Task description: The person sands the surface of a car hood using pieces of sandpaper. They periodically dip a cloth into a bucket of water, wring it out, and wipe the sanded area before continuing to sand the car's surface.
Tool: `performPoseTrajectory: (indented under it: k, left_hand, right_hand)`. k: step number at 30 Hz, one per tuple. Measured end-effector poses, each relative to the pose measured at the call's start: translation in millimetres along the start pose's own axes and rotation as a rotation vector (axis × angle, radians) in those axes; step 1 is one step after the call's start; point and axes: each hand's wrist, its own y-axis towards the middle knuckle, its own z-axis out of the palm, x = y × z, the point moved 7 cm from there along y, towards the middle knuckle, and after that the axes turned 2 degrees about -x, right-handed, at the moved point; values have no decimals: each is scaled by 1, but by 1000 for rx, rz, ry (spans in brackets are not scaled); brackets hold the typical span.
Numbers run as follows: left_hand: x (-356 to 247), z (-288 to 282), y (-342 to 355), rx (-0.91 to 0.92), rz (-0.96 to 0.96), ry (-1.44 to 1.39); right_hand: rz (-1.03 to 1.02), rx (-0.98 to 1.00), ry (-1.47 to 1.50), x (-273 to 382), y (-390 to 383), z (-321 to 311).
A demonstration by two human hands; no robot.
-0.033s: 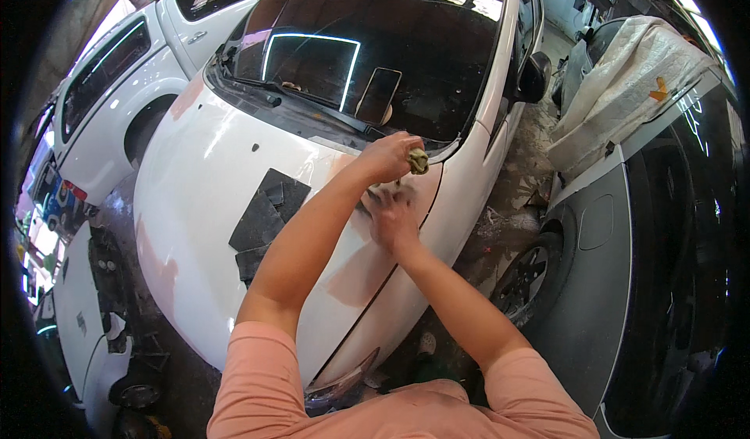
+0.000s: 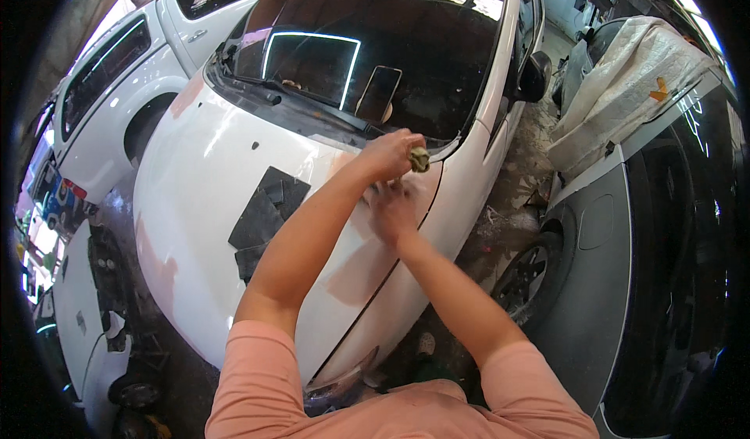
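Observation:
My left hand (image 2: pixel 388 155) is closed on a small greenish wad (image 2: pixel 419 158), held over the rear right corner of a white car's hood (image 2: pixel 211 165), close to the windshield. Just below it, my right hand (image 2: pixel 393 211) lies flat on the hood with fingers spread, blurred, on a pinkish sanded patch. Several dark abrasive sheets (image 2: pixel 264 214) rest on the hood to the left of my arms.
A dark phone (image 2: pixel 379 93) leans on the windshield. A white pickup (image 2: pixel 125 80) stands at the left. At the right is a dark car (image 2: pixel 664 228) with a pale cover (image 2: pixel 625 87) over it. Between the two cars runs a narrow, dirty strip of floor (image 2: pixel 500 228).

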Motion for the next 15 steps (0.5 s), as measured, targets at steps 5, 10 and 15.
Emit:
performPoseTrajectory:
  k: [5, 10, 15]
  left_hand:
    - [-3, -27, -31, -137, -47, -75]
    - [11, -58, -143, -517, -123, -210]
    - [17, -26, -249, -492, -322, -120]
  right_hand:
    - [148, 235, 59, -6, -2, 35]
    - [-61, 91, 114, 1, -13, -4]
    - [-10, 118, 8, -2, 46, 17]
